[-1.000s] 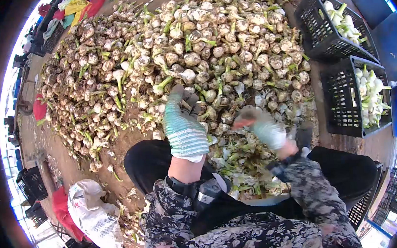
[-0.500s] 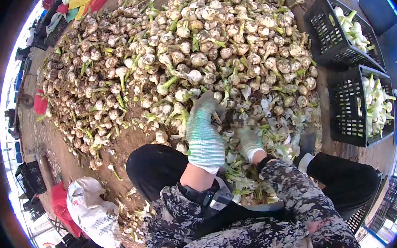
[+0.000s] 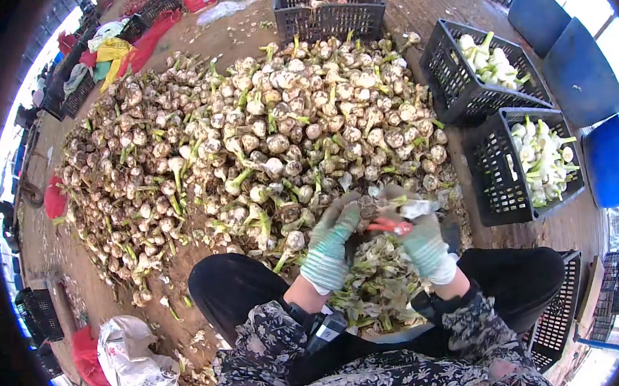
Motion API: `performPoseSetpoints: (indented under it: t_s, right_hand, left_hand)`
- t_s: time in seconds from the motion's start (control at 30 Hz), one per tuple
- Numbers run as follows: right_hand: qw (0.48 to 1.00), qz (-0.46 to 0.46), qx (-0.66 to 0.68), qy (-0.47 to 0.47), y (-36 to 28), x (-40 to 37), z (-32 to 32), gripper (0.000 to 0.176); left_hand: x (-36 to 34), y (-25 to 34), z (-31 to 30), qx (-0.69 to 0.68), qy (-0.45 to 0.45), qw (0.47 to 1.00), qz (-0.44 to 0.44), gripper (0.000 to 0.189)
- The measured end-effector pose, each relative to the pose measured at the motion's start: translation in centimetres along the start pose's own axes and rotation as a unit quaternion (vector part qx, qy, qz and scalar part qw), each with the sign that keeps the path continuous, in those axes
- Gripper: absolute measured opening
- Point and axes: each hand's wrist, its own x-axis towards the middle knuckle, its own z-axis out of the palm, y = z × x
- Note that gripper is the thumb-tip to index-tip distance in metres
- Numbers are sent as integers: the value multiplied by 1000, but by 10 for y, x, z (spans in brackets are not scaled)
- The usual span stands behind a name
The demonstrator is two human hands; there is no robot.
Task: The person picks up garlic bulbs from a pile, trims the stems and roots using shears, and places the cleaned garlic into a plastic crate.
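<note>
My left hand, in a striped knit glove, is closed at the near edge of a heap of garlic bulbs. Its fingertips hold what looks like a garlic bulb, partly hidden and blurred. Close beside it, my right hand, gloved the same way, grips a red-handled tool; the tool's working end cannot be made out. A pale, papery piece shows at the right fingers. Below both hands, between my knees, lies a pile of green and whitish garlic trimmings.
Two black crates of cleaner white garlic stand at the right, beside blue containers. Another black crate is behind the heap. A white sack and red netting lie at lower left.
The view has tilted up, showing more floor beyond the heap. My right hand has come up from the trimmings to beside the left, and the red-handled tool now shows in it.
</note>
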Motion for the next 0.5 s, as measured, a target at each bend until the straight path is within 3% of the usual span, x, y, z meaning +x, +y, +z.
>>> performPoseSetpoints:
  t_s: [0.03, 0.1, 0.17, 0.2, 0.23, 0.27, 0.4, 0.47, 0.5]
  right_hand:
    - [1000, -4, -1, 0, -6, -8, 6, 45]
    - [992, -43, 104, 57, -7, -25, 19, 41]
    - [990, -1, 104, 99, 6, -17, 17, 42]
    - [985, -146, -81, 47, 8, -16, 15, 45]
    - [923, -283, -262, -9, 9, -15, 15, 47]
    - [900, -309, -307, 18, 12, -15, 15, 50]
    - [907, -221, -352, -66, -1, -19, 9, 52]
    - [985, -133, -101, -34, 0, -19, 16, 51]
    - [996, -84, 29, -16, 1, -20, 19, 50]
  left_hand:
    - [-1, -1, 3, 1, -3, 1000, 3, 38]
    - [-5, -8, 9, 250, 47, 946, 203, 45]
    - [-6, -13, 9, 252, 30, 939, 233, 50]
    - [-5, -16, 6, 290, 6, 911, 293, 49]
    - [-4, -17, 3, 327, -19, 877, 351, 48]
    - [-2, -19, 0, 367, -12, 851, 376, 48]
    - [-6, -11, 2, 411, -5, 828, 382, 50]
    - [-1, -15, -1, 288, -1, 898, 333, 57]
    - [1, -15, -2, 287, -1, 898, 334, 57]
